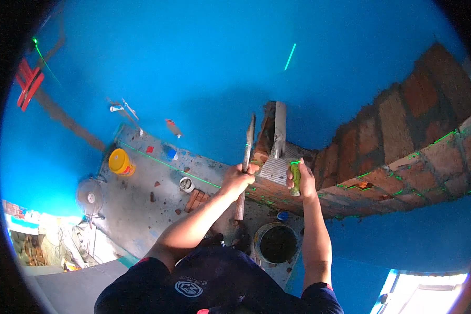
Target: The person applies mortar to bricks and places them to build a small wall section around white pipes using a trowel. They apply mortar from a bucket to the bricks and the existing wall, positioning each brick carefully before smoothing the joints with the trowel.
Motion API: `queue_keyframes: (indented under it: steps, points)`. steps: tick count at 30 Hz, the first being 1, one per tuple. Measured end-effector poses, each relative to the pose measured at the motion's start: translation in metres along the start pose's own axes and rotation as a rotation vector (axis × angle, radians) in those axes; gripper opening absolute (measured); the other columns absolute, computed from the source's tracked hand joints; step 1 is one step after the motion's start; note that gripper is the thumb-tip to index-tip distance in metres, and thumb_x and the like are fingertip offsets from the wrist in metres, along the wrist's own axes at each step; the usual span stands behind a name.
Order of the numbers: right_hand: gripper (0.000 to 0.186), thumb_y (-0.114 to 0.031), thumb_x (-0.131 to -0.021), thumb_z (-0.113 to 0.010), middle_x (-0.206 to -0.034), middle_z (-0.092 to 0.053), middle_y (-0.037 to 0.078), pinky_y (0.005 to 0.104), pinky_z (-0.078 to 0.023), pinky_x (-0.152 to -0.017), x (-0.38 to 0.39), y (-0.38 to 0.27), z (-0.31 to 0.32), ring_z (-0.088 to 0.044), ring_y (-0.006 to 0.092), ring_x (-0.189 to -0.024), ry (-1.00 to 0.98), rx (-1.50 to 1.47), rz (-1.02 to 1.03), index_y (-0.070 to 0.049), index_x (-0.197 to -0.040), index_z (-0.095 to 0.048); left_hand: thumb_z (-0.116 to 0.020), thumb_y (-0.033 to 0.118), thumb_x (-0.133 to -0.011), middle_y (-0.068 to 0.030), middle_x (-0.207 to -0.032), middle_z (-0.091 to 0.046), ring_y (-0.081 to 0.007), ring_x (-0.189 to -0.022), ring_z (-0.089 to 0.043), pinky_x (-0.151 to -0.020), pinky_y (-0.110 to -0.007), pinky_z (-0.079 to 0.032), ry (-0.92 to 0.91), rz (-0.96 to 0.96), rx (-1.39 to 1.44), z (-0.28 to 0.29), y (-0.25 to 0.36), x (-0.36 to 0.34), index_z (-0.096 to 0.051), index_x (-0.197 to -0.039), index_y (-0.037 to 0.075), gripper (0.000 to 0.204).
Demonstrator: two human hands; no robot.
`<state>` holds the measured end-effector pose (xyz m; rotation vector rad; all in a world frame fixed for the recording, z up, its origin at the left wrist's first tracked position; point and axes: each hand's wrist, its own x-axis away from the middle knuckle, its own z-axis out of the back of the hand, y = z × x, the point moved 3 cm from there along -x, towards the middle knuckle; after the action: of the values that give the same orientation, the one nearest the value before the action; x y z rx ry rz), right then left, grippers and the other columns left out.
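My left hand (238, 180) is wrapped round the wooden shaft of a hammer (240, 205). Its dark, narrow head points away from me, beside a gap in the brick wall (392, 123). To the right, my right hand (307, 180) grips a short yellow-green tool handle (295, 178); what kind of tool it belongs to cannot be made out. Both hands are over the low part of the brickwork. Just beyond them stands a pale upright strip (280, 125) in the gap, with a grey ridged piece (273, 168) below it.
A bucket of dark material (278, 243) stands near my body. On the floor to the left are a yellow bucket (121, 162), a small white pot (186, 184), loose bricks (196, 200) and a fan (90, 198). Green laser lines cross floor and bricks. A blue wall (193, 63) rises ahead.
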<state>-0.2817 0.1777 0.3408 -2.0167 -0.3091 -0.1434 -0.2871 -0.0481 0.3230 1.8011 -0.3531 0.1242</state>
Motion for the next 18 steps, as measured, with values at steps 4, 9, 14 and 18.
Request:
queue_keyframes:
  steps: [4, 9, 14, 18]
  points:
    - [0.048, -0.048, -0.096, -0.041, -0.062, -0.050, 0.004, 0.0288, -0.040, -0.044, 0.011, 0.034, 0.013, -0.045, 0.0153, -0.046, 0.039, 0.036, -0.101, -0.001, -0.094, -0.054, -0.056, -0.008, -0.065, -0.0134, -0.107, -0.064, -0.0155, -0.088, -0.055, -0.064, -0.028, -0.042, -0.084, 0.085, -0.015, 0.002, -0.006, -0.001, -0.048, -0.067, 0.007, 0.017]
    - [0.050, -0.050, -0.095, -0.043, -0.059, -0.047, 0.003, 0.0281, -0.037, -0.041, 0.048, 0.066, 0.034, -0.043, 0.0142, -0.043, 0.110, 0.095, -0.132, -0.004, -0.081, -0.056, -0.056, -0.006, -0.065, -0.0137, -0.107, -0.063, -0.0175, -0.091, -0.056, -0.067, -0.031, -0.041, -0.145, 0.161, -0.134, 0.011, -0.010, -0.005, -0.044, -0.066, 0.009, 0.019]
    - [0.048, -0.052, -0.091, -0.049, -0.058, -0.050, 0.004, 0.0295, -0.036, -0.039, 0.080, 0.036, 0.021, -0.045, 0.0153, -0.041, 0.376, 0.200, -0.128, -0.006, -0.080, -0.055, -0.055, -0.004, -0.066, -0.0138, -0.109, -0.063, -0.0138, -0.077, -0.051, -0.064, -0.030, -0.041, -0.161, 0.049, -0.300, 0.018, -0.003, 0.004, -0.042, -0.067, 0.009, 0.018]
    - [0.051, -0.054, -0.091, -0.048, -0.058, -0.050, 0.004, 0.0293, -0.036, -0.039, 0.079, 0.002, -0.010, -0.046, 0.0152, -0.042, 0.269, 0.203, -0.159, -0.006, -0.075, -0.054, -0.055, -0.002, -0.066, -0.0147, -0.110, -0.063, -0.0156, -0.085, -0.055, -0.066, -0.030, -0.042, -0.155, 0.125, -0.357, 0.017, 0.005, 0.022, -0.042, -0.067, 0.008, 0.017]
